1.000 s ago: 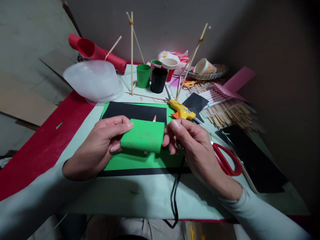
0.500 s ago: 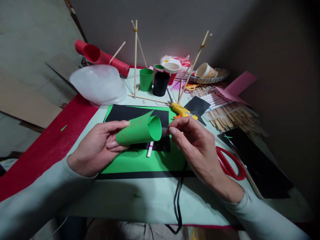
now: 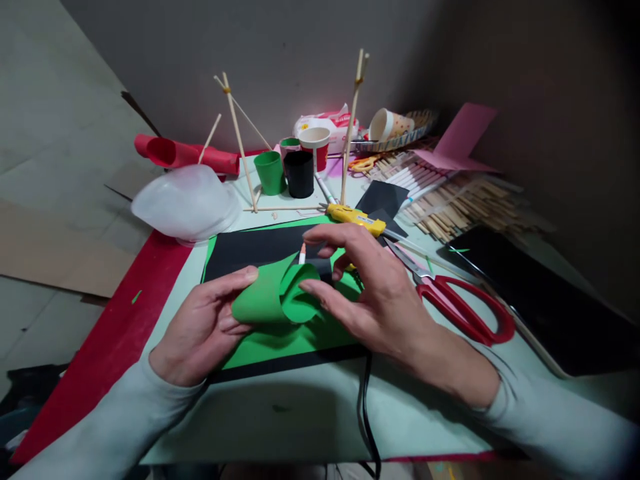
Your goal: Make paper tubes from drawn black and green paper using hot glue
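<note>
My left hand (image 3: 205, 327) pinches the left end of a curled piece of green paper (image 3: 270, 300), thumb on top. My right hand (image 3: 373, 293) reaches over its right end, thumb and fingers curved round the rolled opening and touching it. The roll hovers just above a green sheet (image 3: 280, 340) lying on black paper (image 3: 250, 243). A white marker (image 3: 302, 253) lies behind the roll. A yellow glue gun (image 3: 355, 217) rests just beyond my right hand, its black cord (image 3: 367, 413) running toward me.
Red scissors (image 3: 460, 307) lie right of my hand beside a black sheet (image 3: 545, 300). At the back stand a green cup (image 3: 269, 172), a black cup (image 3: 299, 175), two stick tripods (image 3: 240, 143), a clear plastic lid (image 3: 187, 203), clothespins (image 3: 460, 207) and a red paper roll (image 3: 185, 155).
The flat green piece has been curled into a roll. My right hand has moved in from the right edge onto the roll's open end. The camera view has tilted and shifted.
</note>
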Action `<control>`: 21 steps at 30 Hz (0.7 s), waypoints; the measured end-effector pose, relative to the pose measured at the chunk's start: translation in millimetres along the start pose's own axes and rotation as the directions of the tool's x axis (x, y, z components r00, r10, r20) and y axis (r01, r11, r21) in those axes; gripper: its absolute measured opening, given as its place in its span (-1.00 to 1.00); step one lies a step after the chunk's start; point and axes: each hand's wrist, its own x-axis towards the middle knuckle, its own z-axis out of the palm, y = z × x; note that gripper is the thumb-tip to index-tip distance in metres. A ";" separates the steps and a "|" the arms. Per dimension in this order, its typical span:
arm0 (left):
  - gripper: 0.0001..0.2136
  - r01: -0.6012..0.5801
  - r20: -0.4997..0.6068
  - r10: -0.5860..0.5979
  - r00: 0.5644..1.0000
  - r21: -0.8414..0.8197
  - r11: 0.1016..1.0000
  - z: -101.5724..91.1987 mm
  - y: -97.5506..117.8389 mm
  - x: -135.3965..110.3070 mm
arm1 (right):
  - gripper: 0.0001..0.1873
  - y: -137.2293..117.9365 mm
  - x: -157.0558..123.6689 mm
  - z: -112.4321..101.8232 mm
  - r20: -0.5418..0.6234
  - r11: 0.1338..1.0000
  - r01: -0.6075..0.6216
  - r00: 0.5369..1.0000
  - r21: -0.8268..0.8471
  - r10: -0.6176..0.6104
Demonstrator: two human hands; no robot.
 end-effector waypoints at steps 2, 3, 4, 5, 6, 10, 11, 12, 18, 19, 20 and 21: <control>-0.70 -0.009 0.009 0.009 1.000 0.014 1.000 2.1 -3.3 -1.0 | -0.70 1.1 -0.7 0.0 0.024 0.995 0.087 0.996 -0.038 -0.086; -0.68 -0.018 0.014 0.017 1.000 0.023 1.000 3.3 -4.5 -1.7 | -0.78 1.2 -1.0 -0.2 0.028 0.992 0.112 0.993 -0.052 -0.111; -0.66 -0.030 0.021 0.029 0.999 0.037 0.999 4.4 -5.3 -2.4 | -0.83 1.1 -1.2 -0.4 0.024 0.990 0.128 0.992 -0.064 -0.127; -0.64 -0.046 0.029 0.044 0.999 0.054 0.998 5.2 -5.9 -3.0 | -0.84 0.8 -1.3 -0.8 0.015 0.988 0.136 0.991 -0.076 -0.135; -0.64 -0.066 0.037 0.064 0.997 0.074 0.995 5.8 -6.2 -3.5 | -0.83 0.4 -1.2 -1.1 0.002 0.987 0.138 0.990 -0.086 -0.138; -0.66 -0.170 0.067 0.161 0.985 0.161 0.972 4.2 -6.3 -5.4 | -0.81 -1.0 -0.7 -2.4 -0.069 0.980 0.150 0.985 -0.132 -0.160; -0.67 -0.201 0.080 0.189 0.979 0.184 0.962 3.1 -6.4 -6.0 | -0.81 -1.3 -0.7 -2.5 -0.089 0.978 0.153 0.982 -0.145 -0.167; -0.69 -0.234 0.098 0.218 0.971 0.209 0.950 2.1 -6.7 -6.6 | -0.81 -1.5 -1.0 -2.6 -0.106 0.977 0.152 0.980 -0.150 -0.169; -0.76 -0.383 0.145 0.355 0.924 0.368 0.847 -4.5 -7.3 -10.8 | -0.80 -4.7 -5.8 -3.0 -0.085 0.977 0.169 0.980 -0.128 -0.181; -0.77 -0.412 0.144 0.388 0.910 0.403 0.817 -5.8 -6.4 -11.8 | -0.80 -5.1 -6.3 -3.4 -0.062 0.973 0.184 0.979 -0.136 -0.194; -0.80 -0.445 0.147 0.427 0.892 0.439 0.780 -7.1 -5.1 -12.9 | -0.79 -5.4 -6.5 -3.8 -0.036 0.970 0.198 0.978 -0.142 -0.205; -0.83 -0.483 0.154 0.472 0.868 0.478 0.733 -8.4 -3.4 -14.2 | -0.78 -5.7 -6.4 -4.2 -0.011 0.967 0.212 0.976 -0.142 -0.215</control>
